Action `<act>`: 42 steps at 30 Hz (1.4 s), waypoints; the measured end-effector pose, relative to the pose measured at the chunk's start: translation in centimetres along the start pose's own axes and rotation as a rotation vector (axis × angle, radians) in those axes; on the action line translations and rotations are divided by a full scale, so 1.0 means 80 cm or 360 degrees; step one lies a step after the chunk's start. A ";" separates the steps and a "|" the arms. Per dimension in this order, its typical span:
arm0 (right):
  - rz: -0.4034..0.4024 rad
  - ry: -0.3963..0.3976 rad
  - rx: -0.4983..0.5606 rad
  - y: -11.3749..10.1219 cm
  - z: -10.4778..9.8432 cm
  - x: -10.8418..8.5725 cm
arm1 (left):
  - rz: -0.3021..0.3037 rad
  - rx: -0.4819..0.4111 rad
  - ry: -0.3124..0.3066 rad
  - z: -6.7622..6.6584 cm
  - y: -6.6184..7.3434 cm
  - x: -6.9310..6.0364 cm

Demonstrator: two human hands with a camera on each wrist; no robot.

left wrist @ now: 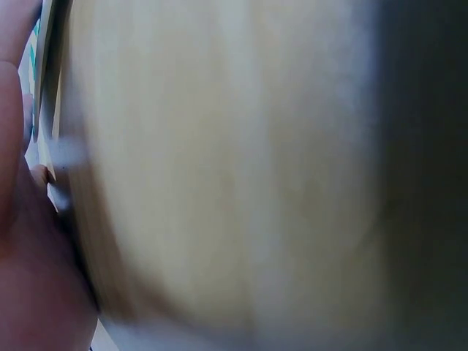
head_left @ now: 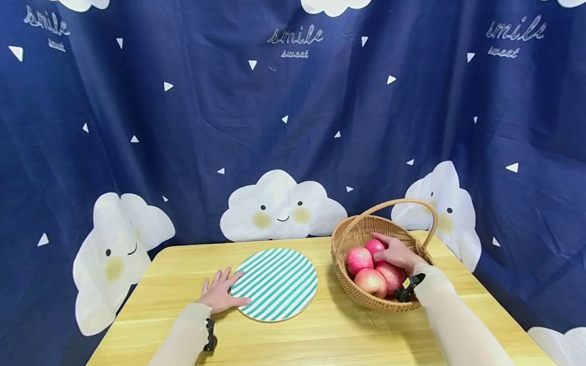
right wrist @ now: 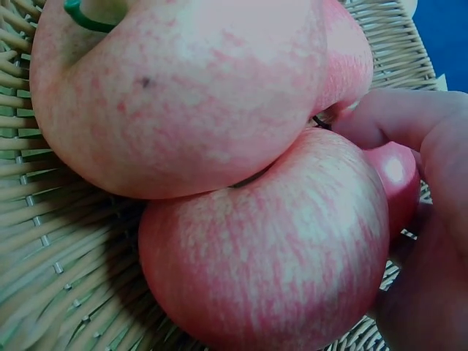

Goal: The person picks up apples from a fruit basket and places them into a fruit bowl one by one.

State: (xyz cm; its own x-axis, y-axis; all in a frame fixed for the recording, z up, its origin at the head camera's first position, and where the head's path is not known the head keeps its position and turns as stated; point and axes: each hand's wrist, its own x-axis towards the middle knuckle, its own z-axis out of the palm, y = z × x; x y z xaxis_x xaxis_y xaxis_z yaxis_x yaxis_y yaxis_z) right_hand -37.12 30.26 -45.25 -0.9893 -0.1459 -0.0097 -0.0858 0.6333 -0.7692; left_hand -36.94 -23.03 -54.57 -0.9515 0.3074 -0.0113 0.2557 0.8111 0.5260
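A round board with green and white stripes lies flat on the table. My left hand rests at its left edge, fingers spread and thumb on the near rim. The left wrist view is mostly blurred wood, with part of the hand at its left side. To the right stands a wicker basket holding several apples. Inside it, my right hand grips a deep red apple at the back, its thumb and fingers around the fruit. Two larger apples fill the right wrist view, partly hiding the gripped one.
The basket's tall arched handle rises over the right hand. A pale wooden table carries everything. Behind it hangs a dark blue curtain with white clouds and triangles.
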 end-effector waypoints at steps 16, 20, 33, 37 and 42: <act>-0.0014 0.0024 -0.0046 0.005 0.001 0.000 | 0.0011 0.0005 -0.0030 0.001 0.005 -0.004; -0.0019 0.0020 -0.0034 0.007 0.001 0.000 | 0.0035 -0.0030 0.0006 -0.001 0.008 -0.006; -0.0060 -0.0098 -0.0050 0.013 -0.004 -0.001 | 0.0003 0.0058 0.0003 0.012 -0.015 0.013; -0.0094 -0.0149 -0.0048 0.019 -0.007 0.002 | 0.0000 0.0062 -0.0001 0.016 -0.024 0.019; -0.0127 -0.0160 -0.0055 0.019 -0.004 0.003 | -0.0003 0.0068 -0.0008 0.018 -0.028 0.020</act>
State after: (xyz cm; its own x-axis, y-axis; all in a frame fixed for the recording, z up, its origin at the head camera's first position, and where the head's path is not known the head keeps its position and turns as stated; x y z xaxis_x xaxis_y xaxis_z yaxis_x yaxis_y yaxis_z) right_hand -37.56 31.47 -46.23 -0.9624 -0.2711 -0.0148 -0.1695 0.6424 -0.7474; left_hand -38.81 -23.64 -56.96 -0.9511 0.3083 -0.0166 0.2612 0.8321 0.4893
